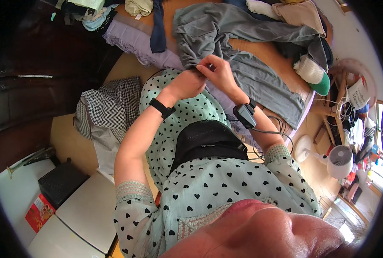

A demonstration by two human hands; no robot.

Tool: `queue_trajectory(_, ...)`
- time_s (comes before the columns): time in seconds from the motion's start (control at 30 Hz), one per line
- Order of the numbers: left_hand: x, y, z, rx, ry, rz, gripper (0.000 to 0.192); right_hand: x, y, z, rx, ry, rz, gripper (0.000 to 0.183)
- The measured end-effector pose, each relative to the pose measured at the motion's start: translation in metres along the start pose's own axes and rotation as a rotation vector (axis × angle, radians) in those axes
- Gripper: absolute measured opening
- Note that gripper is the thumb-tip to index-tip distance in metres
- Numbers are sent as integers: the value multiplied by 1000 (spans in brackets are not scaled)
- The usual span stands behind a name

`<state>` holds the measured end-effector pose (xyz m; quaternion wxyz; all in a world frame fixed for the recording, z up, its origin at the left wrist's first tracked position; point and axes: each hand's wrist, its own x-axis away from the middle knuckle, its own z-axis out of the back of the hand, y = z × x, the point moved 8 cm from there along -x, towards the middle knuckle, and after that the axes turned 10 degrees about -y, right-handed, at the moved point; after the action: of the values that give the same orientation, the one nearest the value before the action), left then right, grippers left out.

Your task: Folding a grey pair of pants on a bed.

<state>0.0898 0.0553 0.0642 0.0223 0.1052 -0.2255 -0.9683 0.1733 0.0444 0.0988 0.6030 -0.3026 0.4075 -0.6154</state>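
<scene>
A grey cloth garment (pixel 207 32), seemingly trousers, is spread over the bed in front of me. Its near edge bunches up where my hands meet, above my lap. My left hand (pixel 189 83) is curled closed at this gathered edge, most of its fingers hidden. Beside it, my right hand (pixel 219 71) has thumb and forefinger pinched together at the same spot. The small piece of cloth between the fingers is mostly covered. One long part of the garment curves to the far right; another (pixel 272 87) lies nearer, wrinkled.
Folded clothes (pixel 299 14) and a white-and-green rolled item (pixel 312 74) lie on the bed (pixel 243 45). A dark blue strip of cloth (pixel 158 32) hangs over its lilac frill (pixel 140 45). Houndstooth cloth (pixel 109 100) is at left. A white fan (pixel 339 161) and cables (pixel 280 129) are at right.
</scene>
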Motion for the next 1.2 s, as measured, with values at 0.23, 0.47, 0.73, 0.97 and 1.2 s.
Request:
queue_trajectory(0.23, -13, -47, -38, 87, -290, 501, 31, 4, 8, -12, -186, 24, -17, 14)
queue_trajectory(0.47, -22, -39, -23, 92, -283, 460, 32, 2, 4, -5, -200, 73, -42, 13)
queue_trajectory(0.73, 0, -5, 23, 113, -70, 129, 19, -3, 15, -4, -237, 90, -5, 14)
queue_trajectory(0.97, 82, -123, 17, 702, 512, 760, 25, 19, 44, -29, -189, -236, -148, 14)
queue_trajectory(1.2, 79, -176, -81, 1135, 133, 1207, 55, 27, 42, -35, -288, -238, -154, 13)
